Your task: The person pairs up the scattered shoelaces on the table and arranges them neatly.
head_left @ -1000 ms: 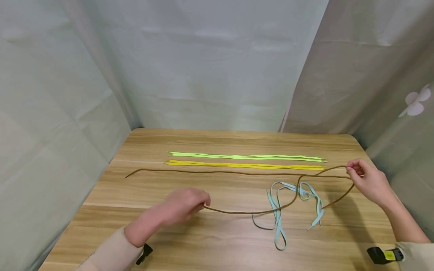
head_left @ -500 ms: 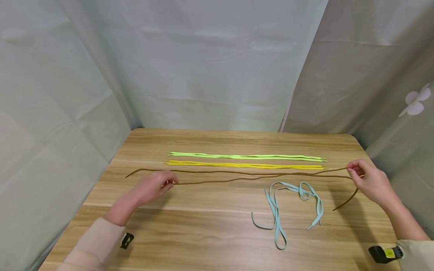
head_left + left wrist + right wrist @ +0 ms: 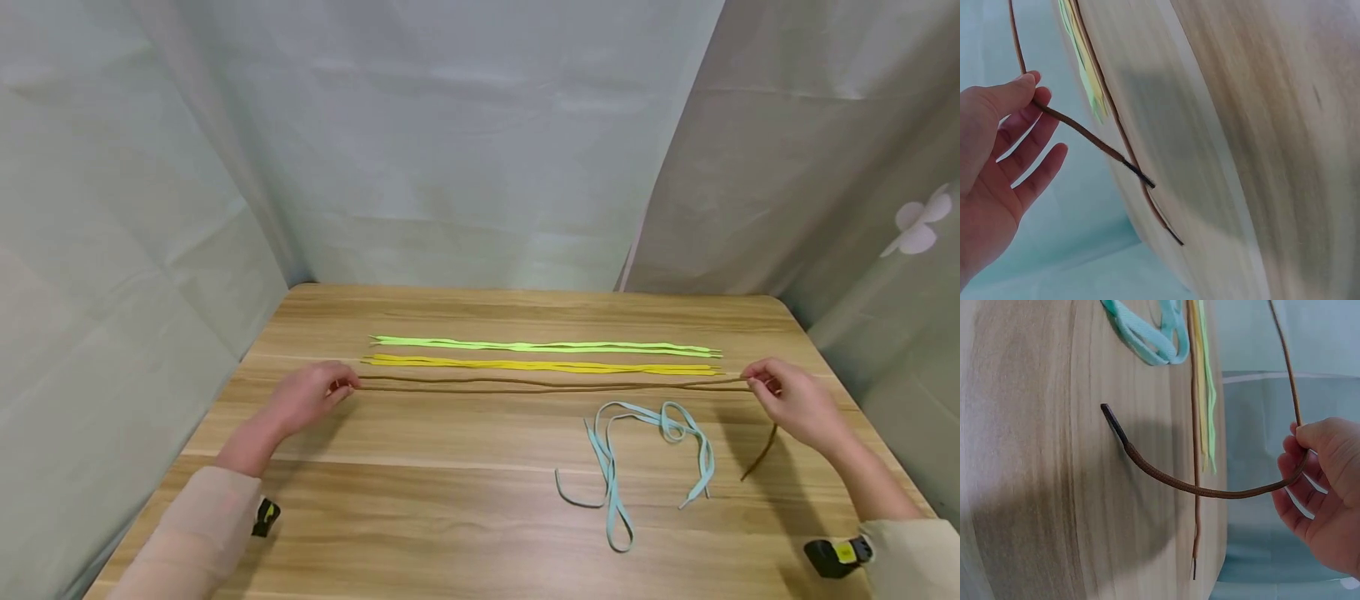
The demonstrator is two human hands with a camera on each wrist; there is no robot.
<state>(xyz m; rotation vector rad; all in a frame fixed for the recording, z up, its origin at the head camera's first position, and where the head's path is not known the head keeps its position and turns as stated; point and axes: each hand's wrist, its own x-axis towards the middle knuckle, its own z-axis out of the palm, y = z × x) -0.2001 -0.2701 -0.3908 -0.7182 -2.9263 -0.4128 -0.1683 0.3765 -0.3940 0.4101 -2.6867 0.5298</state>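
Observation:
A brown shoelace (image 3: 450, 391) is stretched between my two hands, close above the table. My left hand (image 3: 306, 402) pinches it near one end, and its dark tip hangs past the fingers in the left wrist view. Toward the other end, my right hand (image 3: 798, 402) holds it between thumb and fingers, with a longer tail (image 3: 1210, 492) curving down. Alongside, a second brown shoelace (image 3: 1195, 425) lies nearly straight on the table, its dark tip showing in both wrist views.
Beyond the brown laces lie a yellow pair of shoelaces (image 3: 540, 367) and a neon green pair (image 3: 517, 346), both laid straight. Loosely looped light blue shoelaces (image 3: 611, 471) rest nearer the front, right of centre. Pale curtains (image 3: 450, 167) hang behind the wooden table (image 3: 450, 517).
My left hand has moved left and away from me, drawing the held brown lace off the blue ones and straight beside the other brown lace. My right hand has shifted slightly left.

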